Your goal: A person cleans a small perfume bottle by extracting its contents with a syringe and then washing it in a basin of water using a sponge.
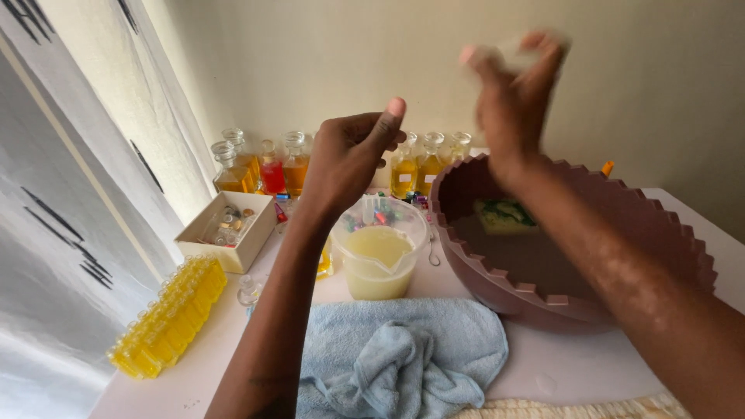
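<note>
Head view — both hands raised, grip unclear; jug [378, 264], towel [403, 353], basin [621, 217] beneath — bottles [295, 164] behind

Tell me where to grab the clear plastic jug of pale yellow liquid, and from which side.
Grip the clear jug around its upper wall, just under the rim, coming from the front, above the blue towel. Its spout faces the towel and it stands upright and nearly full, so keep it level. The brown basin crowds its right side and the glass bottles stand behind; any handle isn't visible.
</note>
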